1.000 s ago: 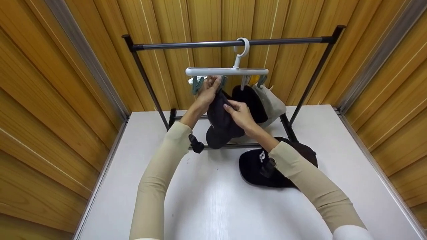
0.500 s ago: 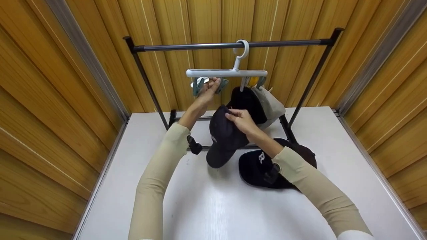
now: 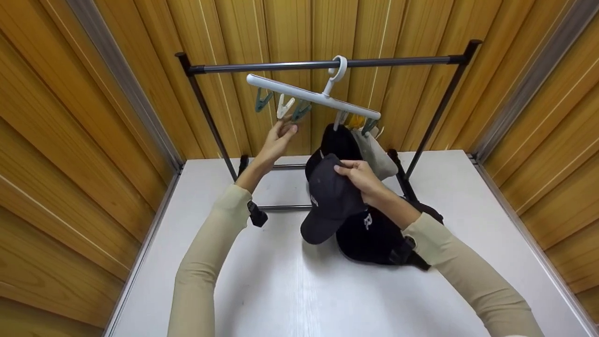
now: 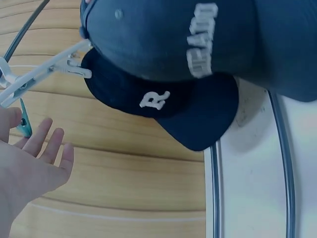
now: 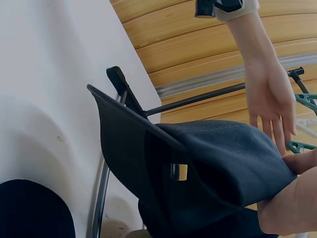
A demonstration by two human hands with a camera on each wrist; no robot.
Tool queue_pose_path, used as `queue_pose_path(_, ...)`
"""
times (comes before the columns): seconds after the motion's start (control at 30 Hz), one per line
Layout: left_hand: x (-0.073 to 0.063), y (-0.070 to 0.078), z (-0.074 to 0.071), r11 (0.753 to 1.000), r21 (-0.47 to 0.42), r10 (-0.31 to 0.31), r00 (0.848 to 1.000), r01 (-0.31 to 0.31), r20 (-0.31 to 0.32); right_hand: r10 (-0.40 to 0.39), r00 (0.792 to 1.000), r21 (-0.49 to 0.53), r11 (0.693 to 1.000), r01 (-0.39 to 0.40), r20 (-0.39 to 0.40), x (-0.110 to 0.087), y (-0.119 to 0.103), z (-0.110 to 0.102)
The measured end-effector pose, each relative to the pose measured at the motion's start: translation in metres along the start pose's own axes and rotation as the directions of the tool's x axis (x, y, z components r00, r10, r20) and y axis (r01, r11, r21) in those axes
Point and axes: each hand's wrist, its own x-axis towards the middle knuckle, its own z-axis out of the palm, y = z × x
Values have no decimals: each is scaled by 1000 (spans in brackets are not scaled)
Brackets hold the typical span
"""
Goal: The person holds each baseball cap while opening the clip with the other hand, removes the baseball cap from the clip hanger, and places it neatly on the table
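- Wood-grain walls (image 3: 56, 196) enclose the place.
- A white bench (image 3: 281, 295) carries everything.
- A dark metal rack (image 3: 299, 65) stands on it, its top bar running crosswise.
- Beige sleeves (image 3: 196, 276) cover the person's forearms, a small black camera at each wrist.
- A white hanger (image 3: 309, 95) hooks over the bar and tilts, its end on the left hand's side the higher.
- A black cap with a white R (image 3: 365, 243) lies on the bench below the right forearm, partly hidden by it.
- The dark lettered cap (image 3: 327, 194) is held in the air in front of the hanging headwear, brim downward; in the head view it overlaps the cap on the bench.
- A black hanging cap (image 3: 340, 140) is behind the held one, gripped by a pale clip (image 3: 338, 121); a light grey cap (image 3: 381, 157) hangs beside it at the hanger's lower end.
- The right hand (image 3: 362, 178) pinches the held cap's edge between thumb and fingers.
- The left hand (image 3: 275, 142) is spread and loose, just under the clips; whether a fingertip touches one I cannot tell.
- Nearest that hand are a white clip (image 3: 283, 108) and a green clip (image 3: 301, 110); another green one (image 3: 262, 100) dangles toward the raised end.
- Something yellow (image 3: 357, 121), too small to identify, shows between the hanging caps.
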Motion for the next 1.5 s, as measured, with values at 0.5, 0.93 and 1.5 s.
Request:
queue_pose_path(0.5, -40, -27, -35, 576, 797, 170, 980, -183, 103, 20, 999, -19, 1000, -19, 26, -14, 20, -19)
queue_pose_path(0.93, -85, -62, -70, 225, 963, 112, 986, -147, 124, 70, 976, 82, 993, -89, 208, -28, 53, -52)
queue_pose_path(1.5, -109, -91, -90, 290, 943, 157, 980, -163, 121, 168, 966, -113, 982, -148, 194, -39, 80, -86)
